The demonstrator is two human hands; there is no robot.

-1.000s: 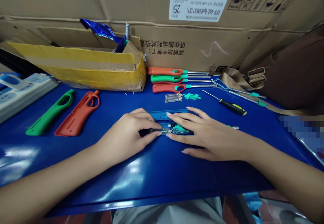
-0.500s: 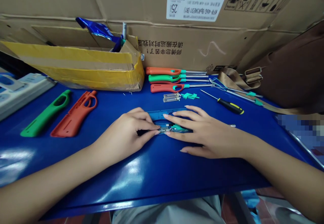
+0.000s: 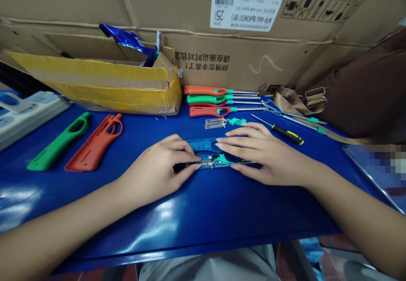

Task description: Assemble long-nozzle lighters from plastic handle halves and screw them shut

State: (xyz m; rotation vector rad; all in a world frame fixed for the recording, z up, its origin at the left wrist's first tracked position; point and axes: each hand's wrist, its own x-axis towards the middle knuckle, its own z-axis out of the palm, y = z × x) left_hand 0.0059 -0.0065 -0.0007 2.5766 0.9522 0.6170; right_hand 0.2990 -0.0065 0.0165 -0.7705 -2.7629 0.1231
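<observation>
A blue gas lighter casing lies opened in two halves on the table. My left hand (image 3: pixel 165 162) pinches the clear fuel tank (image 3: pixel 207 163) in the near half, thumb in front and fingers behind. To its right is a teal trigger (image 3: pixel 223 158) with thin wires and a metal rod. Over the right end of the lighter reaches my right hand (image 3: pixel 269 154), its thumb at the near edge and its fingertips on the far blue half (image 3: pixel 203 145). The palm side of this grip is hidden.
Beyond my hands lie several assembled lighters (image 3: pixel 207 111), clear tanks (image 3: pixel 215 123), teal pieces (image 3: pixel 236 121) and a screwdriver (image 3: pixel 288 134). Green (image 3: pixel 57 143) and red casings (image 3: pixel 93 145) lie left. Behind stand a yellow-taped box (image 3: pixel 127 97), a power strip (image 3: pixel 31 114) and a brown bag (image 3: pixel 358 95).
My right hand has drawn its fingers closer together and shifted right and slightly away, uncovering more of the trigger and wires. My left hand keeps its pinch on the fuel tank.
</observation>
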